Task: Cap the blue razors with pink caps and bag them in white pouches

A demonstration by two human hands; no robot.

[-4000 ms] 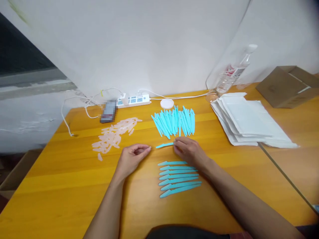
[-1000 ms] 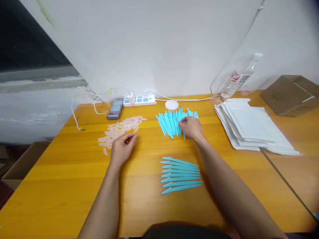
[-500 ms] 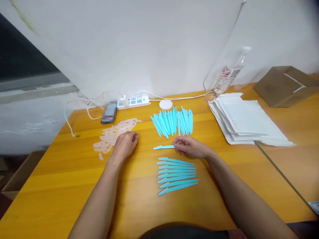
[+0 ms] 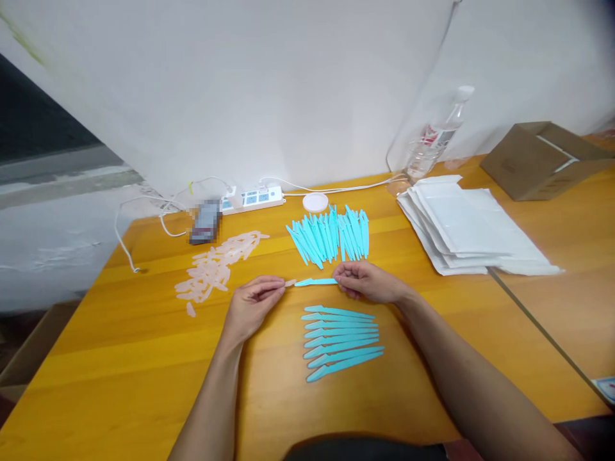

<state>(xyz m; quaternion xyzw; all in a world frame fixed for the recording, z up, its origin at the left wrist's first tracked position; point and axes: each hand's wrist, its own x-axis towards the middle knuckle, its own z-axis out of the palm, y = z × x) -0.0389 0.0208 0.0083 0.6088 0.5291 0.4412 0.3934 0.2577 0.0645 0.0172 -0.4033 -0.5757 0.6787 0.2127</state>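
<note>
My right hand (image 4: 368, 283) pinches a turquoise plastic razor-like stick (image 4: 314, 282) by its right end, held level above the orange table (image 4: 120, 358). My left hand (image 4: 254, 301) pinches a small clear pink cap (image 4: 289, 282) whose tip meets the stick's left end. A neat row of several finished turquoise sticks (image 4: 341, 342) lies just in front of my hands. Behind them is a fanned pile of turquoise sticks (image 4: 329, 235), and to the left a scatter of clear pink caps (image 4: 216, 269).
A stack of white pouches (image 4: 471, 230) lies at the right, with a cardboard box (image 4: 542, 160) and a plastic bottle (image 4: 435, 137) beyond. A power strip (image 4: 252, 197), cables, a white round lid (image 4: 315, 202) and a dark phone (image 4: 205, 221) sit along the wall.
My left hand came back from the pink caps holding one and now meets the stick's tip. My right hand, which fetched a stick from the pile, holds it steady.
</note>
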